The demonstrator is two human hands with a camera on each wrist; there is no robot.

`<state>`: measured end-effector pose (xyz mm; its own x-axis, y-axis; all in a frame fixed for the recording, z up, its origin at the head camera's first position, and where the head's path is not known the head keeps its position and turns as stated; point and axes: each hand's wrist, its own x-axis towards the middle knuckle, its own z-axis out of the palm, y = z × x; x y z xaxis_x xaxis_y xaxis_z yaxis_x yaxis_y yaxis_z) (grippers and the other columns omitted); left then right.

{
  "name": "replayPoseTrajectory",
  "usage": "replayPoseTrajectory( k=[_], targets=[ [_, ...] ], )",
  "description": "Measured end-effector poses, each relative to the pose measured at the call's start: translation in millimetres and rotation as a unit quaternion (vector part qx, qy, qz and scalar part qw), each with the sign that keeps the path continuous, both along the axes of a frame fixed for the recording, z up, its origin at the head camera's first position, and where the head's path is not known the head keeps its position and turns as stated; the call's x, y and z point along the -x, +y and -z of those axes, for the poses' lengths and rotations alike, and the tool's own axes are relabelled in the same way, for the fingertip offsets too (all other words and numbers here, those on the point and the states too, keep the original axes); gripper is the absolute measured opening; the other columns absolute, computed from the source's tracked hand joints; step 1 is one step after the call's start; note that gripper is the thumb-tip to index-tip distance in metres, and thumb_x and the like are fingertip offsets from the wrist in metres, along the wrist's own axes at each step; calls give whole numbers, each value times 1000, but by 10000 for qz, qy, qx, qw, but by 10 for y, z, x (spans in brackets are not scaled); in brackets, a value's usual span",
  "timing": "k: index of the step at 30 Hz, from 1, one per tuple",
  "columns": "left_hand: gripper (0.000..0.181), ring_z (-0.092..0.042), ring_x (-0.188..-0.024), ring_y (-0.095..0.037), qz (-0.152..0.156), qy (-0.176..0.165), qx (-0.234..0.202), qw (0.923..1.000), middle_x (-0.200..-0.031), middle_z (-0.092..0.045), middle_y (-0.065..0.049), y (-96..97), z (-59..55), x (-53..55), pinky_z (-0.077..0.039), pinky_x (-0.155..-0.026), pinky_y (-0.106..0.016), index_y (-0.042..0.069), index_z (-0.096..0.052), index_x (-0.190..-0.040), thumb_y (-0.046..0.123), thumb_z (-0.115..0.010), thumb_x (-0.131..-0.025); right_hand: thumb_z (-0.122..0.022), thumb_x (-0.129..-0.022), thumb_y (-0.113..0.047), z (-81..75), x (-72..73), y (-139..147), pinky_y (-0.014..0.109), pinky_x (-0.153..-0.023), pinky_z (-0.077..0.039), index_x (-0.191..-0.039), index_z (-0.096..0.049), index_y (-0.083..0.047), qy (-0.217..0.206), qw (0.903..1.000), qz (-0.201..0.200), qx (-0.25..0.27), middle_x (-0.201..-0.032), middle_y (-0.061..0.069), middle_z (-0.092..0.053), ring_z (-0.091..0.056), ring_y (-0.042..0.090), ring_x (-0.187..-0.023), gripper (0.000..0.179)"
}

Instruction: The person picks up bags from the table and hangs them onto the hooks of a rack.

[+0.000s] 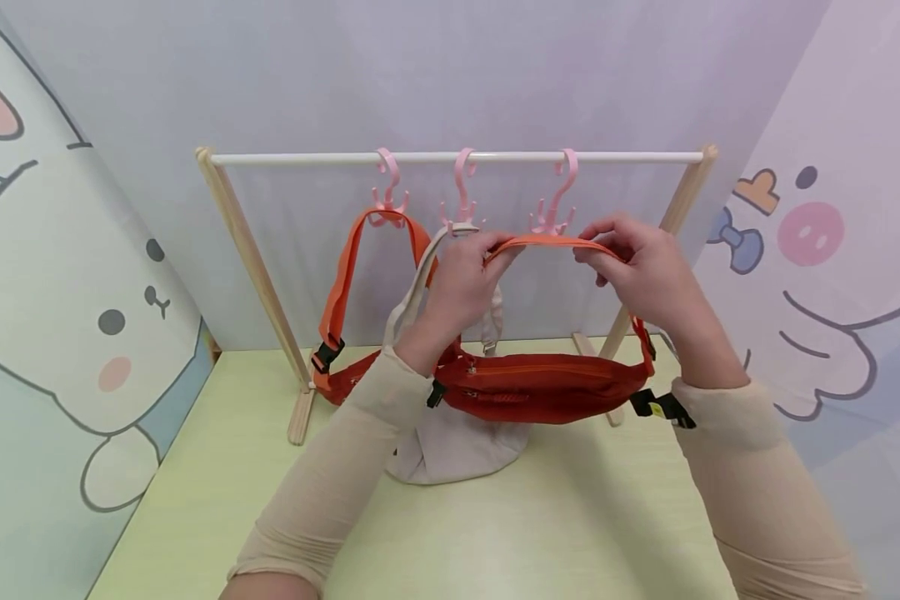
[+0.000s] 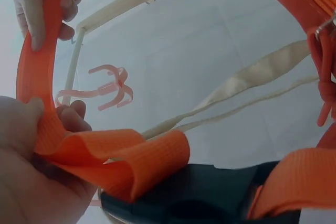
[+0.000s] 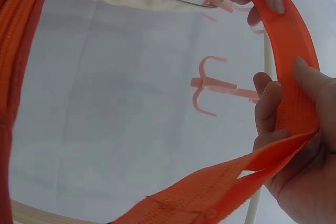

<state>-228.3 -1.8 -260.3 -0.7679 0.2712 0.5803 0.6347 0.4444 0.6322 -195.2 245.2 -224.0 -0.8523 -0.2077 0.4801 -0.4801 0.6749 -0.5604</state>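
A red waist bag (image 1: 547, 387) hangs in the air below its orange strap (image 1: 547, 240), which both hands stretch between them. My left hand (image 1: 465, 279) pinches the strap on the left, thumb on one face and fingers on the other. On the right, my right hand (image 1: 637, 262) pinches the same strap. Just behind the strap is the rightmost pink hook (image 1: 557, 200); in the right wrist view the hook's prongs (image 3: 210, 85) stand apart from the strap. A black buckle (image 2: 184, 190) and a folded strap end show in the left wrist view.
A white rod (image 1: 292, 158) on a wooden stand (image 1: 247, 250) bears three pink hooks. The left hook (image 1: 388, 187) carries another orange-strapped red bag (image 1: 337, 317); the middle hook (image 1: 463, 187) carries a cream bag (image 1: 457, 454). All stand on a pale yellow table (image 1: 217, 483) before a wall.
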Motion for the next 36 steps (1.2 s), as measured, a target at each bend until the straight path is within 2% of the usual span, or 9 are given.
replayPoseTrajectory(
  k=[2,5,9,13,17,21,28,34,36],
  targets=[
    [30,-56,-71,-14,-75,67,-51,9999,-88,-71,0,4,-27,21,-44,-63,-29,11,-74,-129,30,-66,-107,-72,-104,-22,2,14,-15,23,-58,-47,-122,-75,-13,252,9996,86,74,-97,6,-74,-64,17,-72,20],
    [28,-56,-66,-11,-401,232,84,9989,-89,-73,5,5,-71,43,-44,-57,-29,15,-71,-129,31,-64,-108,-71,-105,-23,12,45,-36,22,-53,-42,-120,-77,-12,662,9974,244,126,-94,7,-74,-63,10,-69,20],
    [24,-54,-64,-9,-811,452,373,9950,-88,-72,8,7,-123,72,-45,-55,-29,16,-69,-126,31,-61,-110,-68,-106,-24,29,95,-73,17,-55,-43,-118,-78,-8,991,9936,527,146,-93,10,-76,-63,7,-67,22],
    [23,-52,-62,-12,-973,580,517,9922,-80,-64,3,38,-172,114,-45,-55,-28,13,-69,-124,29,-56,-112,-63,-108,-25,48,148,-116,14,-60,-46,-117,-77,-5,1114,9903,810,206,-95,12,-76,-63,9,-67,27],
    [28,-46,-55,-18,-1263,713,705,9869,-71,-52,-2,81,-209,170,-42,-50,-29,11,-68,-126,30,-51,-113,-60,-110,-27,70,210,-147,17,-59,-42,-115,-76,-2,1325,9858,1016,194,-94,12,-76,-58,16,-66,30],
    [29,-45,-52,-19,-1585,790,770,9812,-68,-51,-2,133,-231,224,-41,-48,-30,11,-67,-126,31,-50,-114,-59,-110,-27,87,266,-172,21,-61,-40,-116,-75,1,1428,9830,1137,182,-98,14,-77,-58,21,-71,33],
    [24,-47,-47,-18,-2334,1178,1201,9577,-62,-52,-3,247,-292,300,-42,-46,-30,7,-63,-112,28,-51,-113,-59,-110,-28,100,312,-240,25,-68,-46,-121,-73,2,1333,9814,1362,247,-105,17,-77,-70,28,-84,35],
    [23,-49,-45,-19,-2777,1393,1762,9340,-59,-50,-3,302,-280,372,-43,-44,-29,6,-60,-109,24,-46,-113,-59,-110,-29,123,362,-288,37,-70,-50,-122,-72,2,1221,9815,1466,147,-106,18,-76,-68,30,-82,36],
    [23,-49,-45,-19,-2836,1449,1868,9294,-58,-49,-3,313,-268,392,-43,-44,-29,6,-59,-108,21,-43,-113,-59,-110,-29,137,380,-294,38,-69,-50,-122,-72,2,1212,9813,1492,114,-105,18,-76,-66,30,-80,35]
  ],
)
